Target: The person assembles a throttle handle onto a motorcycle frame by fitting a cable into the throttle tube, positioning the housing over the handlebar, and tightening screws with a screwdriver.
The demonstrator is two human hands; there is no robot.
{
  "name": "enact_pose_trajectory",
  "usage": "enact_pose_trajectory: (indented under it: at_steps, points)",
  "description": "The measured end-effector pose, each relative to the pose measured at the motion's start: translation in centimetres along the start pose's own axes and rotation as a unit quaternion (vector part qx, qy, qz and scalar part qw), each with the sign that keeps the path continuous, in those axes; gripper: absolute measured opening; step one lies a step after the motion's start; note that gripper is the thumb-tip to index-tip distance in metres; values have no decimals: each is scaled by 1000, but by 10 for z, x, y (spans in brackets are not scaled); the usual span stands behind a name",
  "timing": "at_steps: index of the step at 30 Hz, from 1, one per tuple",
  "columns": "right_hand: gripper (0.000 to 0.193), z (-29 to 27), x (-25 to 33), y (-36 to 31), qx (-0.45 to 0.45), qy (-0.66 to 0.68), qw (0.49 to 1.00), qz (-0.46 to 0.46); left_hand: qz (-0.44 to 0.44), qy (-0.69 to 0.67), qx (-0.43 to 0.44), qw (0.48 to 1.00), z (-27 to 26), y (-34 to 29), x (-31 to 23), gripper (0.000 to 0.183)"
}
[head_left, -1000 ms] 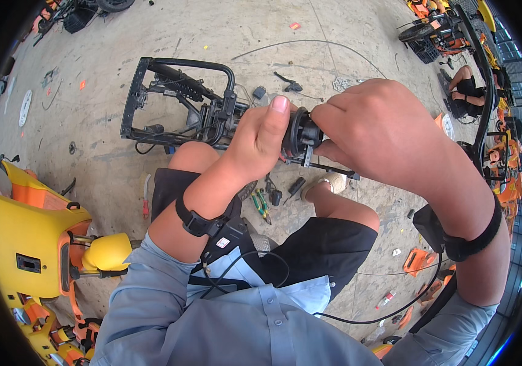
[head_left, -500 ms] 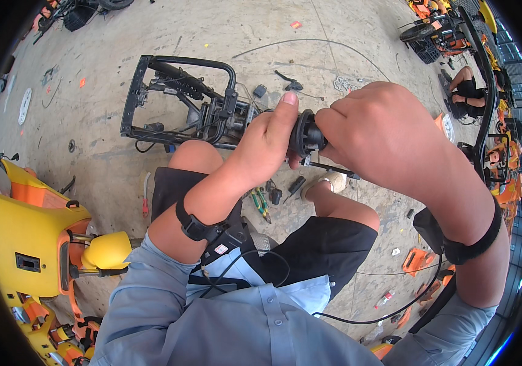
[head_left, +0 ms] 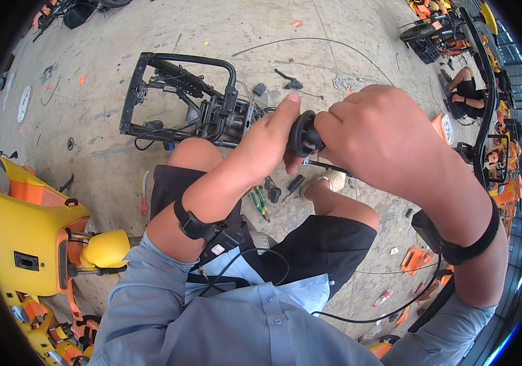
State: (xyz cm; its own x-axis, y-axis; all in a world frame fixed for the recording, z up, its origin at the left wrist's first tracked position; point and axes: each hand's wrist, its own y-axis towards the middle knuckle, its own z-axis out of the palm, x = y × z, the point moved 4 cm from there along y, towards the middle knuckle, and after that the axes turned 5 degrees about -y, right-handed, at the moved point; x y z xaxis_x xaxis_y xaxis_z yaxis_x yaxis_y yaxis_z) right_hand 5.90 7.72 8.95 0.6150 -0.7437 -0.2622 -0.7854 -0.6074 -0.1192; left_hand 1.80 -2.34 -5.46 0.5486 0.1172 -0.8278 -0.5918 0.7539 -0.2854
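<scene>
black ring-flanged cylindrical part point(head_left: 304, 134) is positioned between the two hands, raised above the concrete floor point(head_left: 99, 113). left hand point(head_left: 268, 139): curled against the flange's left side, thumb extended upward beside the rim, fingertips visible beneath. right hand point(head_left: 376, 135): fingers bent inward, pinching the narrower right end of the part; the fist partly conceals the contact. black tubular vehicle frame point(head_left: 230, 100): located beyond and to the left of the left hand. green-handled pliers point(head_left: 260, 205): on the floor, apart from both hands.
</scene>
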Motion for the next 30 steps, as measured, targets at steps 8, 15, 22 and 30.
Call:
enact_pose_trajectory:
  at_steps: [8, 15, 22, 30]
  points:
    - [18, 4, 7, -1, 34, -18, 999, 5, -37, -51, 8, 998, 4, -3, -1, 65]
    - [13, 6, 11, 1, 30, -21, 999, 4, -78, -91, 9, 993, 2, -1, 8, 61]
    - [13, 6, 13, 0, 52, -28, 998, -5, -102, -106, 34, 989, 3, 0, 11, 59]
    - [14, 8, 15, -2, 27, -31, 999, -16, -158, -147, 44, 976, 6, -1, 11, 55]
